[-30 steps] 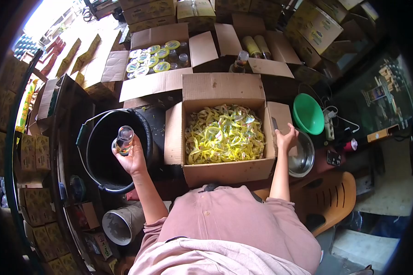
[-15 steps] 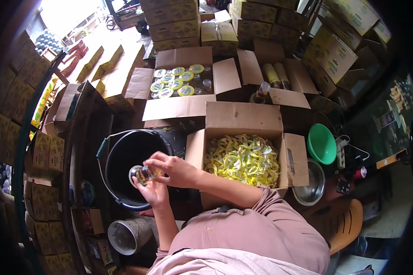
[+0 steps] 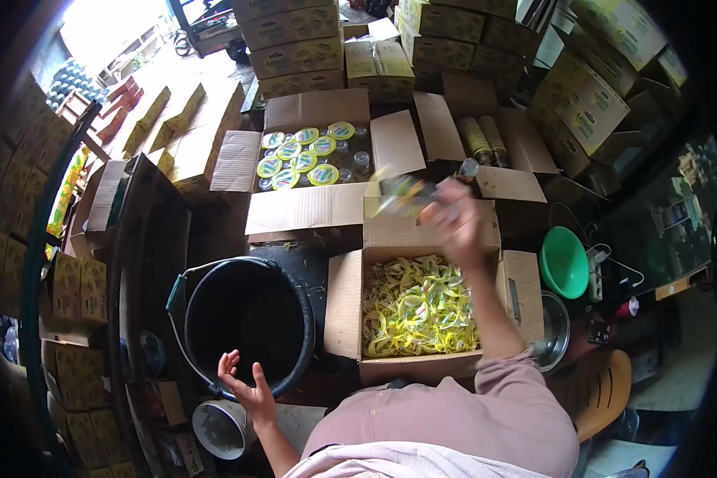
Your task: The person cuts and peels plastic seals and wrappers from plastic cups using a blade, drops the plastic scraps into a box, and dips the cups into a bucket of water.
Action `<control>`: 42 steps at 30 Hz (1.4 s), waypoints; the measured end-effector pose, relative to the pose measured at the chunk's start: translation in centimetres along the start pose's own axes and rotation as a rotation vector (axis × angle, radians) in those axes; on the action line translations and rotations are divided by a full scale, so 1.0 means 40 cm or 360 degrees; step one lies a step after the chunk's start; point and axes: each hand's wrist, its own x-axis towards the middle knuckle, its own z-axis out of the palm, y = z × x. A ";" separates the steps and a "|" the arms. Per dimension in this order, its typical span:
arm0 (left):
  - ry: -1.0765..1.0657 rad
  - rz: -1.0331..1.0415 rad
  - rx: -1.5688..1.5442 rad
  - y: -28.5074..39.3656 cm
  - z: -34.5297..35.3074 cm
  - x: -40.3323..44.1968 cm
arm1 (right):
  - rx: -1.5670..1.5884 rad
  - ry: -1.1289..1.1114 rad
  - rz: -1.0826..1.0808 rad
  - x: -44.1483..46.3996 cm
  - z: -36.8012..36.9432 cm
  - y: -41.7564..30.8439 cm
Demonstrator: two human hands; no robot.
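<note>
My right hand is closed around one end of a small bottle, which is smeared by motion and shows yellow and dark patches. The bottle is tilted sideways above the back flap of a carton filled with yellow plastic-looking strips. Fingers apart and holding nothing, my left hand is over the front rim of a black bucket. Behind, an open carton holds several clear bottles, many topped with round yellow-and-white labels.
Beyond my right hand, another open carton holds bottles; one more bottle stands by its front flap. A green bowl and a metal bowl lie at right. A white pail is near my left forearm.
Both hands were together on the bottle over the bucket. My right hand has carried it right and away from me; my left hand has let go, opened and drawn back.
</note>
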 end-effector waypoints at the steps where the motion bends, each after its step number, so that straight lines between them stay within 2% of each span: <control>1: -0.0004 -0.0016 -0.0002 -0.008 0.012 -0.006 | -0.0764 0.0217 -0.0194 0.058 -0.071 -0.014; 3: 0.0012 -0.0011 -0.0024 -0.020 0.024 -0.018 | -0.1431 0.0329 -0.0333 0.148 -0.178 -0.050; 7: 0.0080 -0.0043 -0.0068 -0.028 0.031 -0.020 | -0.1876 0.0039 -0.0062 0.261 -0.323 0.046; 11: 0.0050 -0.0127 -0.0090 -0.013 0.030 -0.011 | -0.1968 -0.0322 0.0236 0.317 -0.359 0.216; 13: 0.0038 -0.0162 -0.0098 -0.014 0.033 -0.013 | -0.2098 -0.0468 0.0175 0.301 -0.366 0.312; 14: 0.0035 -0.0182 -0.0100 -0.017 0.034 -0.014 | -0.1961 -0.0343 0.0226 0.295 -0.357 0.335; 19: 0.0070 -0.0224 -0.0107 -0.015 0.038 -0.012 | -0.2081 -0.0402 0.0311 0.304 -0.349 0.331; 21: 0.0065 -0.0220 -0.0078 -0.019 0.038 -0.013 | -0.2272 -0.0414 0.0483 0.302 -0.330 0.285; 24: 0.0043 -0.0227 -0.0058 -0.019 0.036 -0.013 | -0.2746 0.0100 -0.0303 0.297 -0.230 0.250; 25: 0.0052 -0.0230 -0.0055 -0.020 0.037 -0.013 | -0.2477 0.0095 -0.0372 0.311 -0.171 0.235; 27: 0.0057 -0.0231 -0.0042 -0.024 0.036 -0.015 | -0.1924 -0.0178 -0.0411 0.334 -0.076 0.281; 29: 0.0060 -0.0262 -0.0012 -0.025 0.037 -0.017 | -0.1669 -0.0588 -0.0267 0.344 0.033 0.355; 31: 0.0066 -0.0299 0.0004 -0.017 0.036 -0.014 | -0.1745 -0.1028 0.0062 0.353 0.137 0.410; 33: 0.0089 -0.0340 -0.0010 -0.017 0.037 -0.017 | -0.1860 -0.1270 0.0110 0.364 0.209 0.479; 36: 0.0124 -0.0418 -0.0034 -0.012 0.039 -0.018 | -0.1833 -0.1363 0.0073 0.376 0.261 0.587; 38: 0.0124 -0.0430 0.0017 -0.010 0.037 -0.016 | -0.1634 -0.1431 0.0189 0.391 0.259 0.649; 40: 0.0128 -0.0448 0.0056 -0.010 0.037 -0.019 | -0.1386 -0.1427 0.0206 0.394 0.252 0.651; 42: 0.0130 -0.0458 0.0079 -0.011 0.037 -0.020 | -0.1402 -0.1323 0.0263 0.398 0.233 0.634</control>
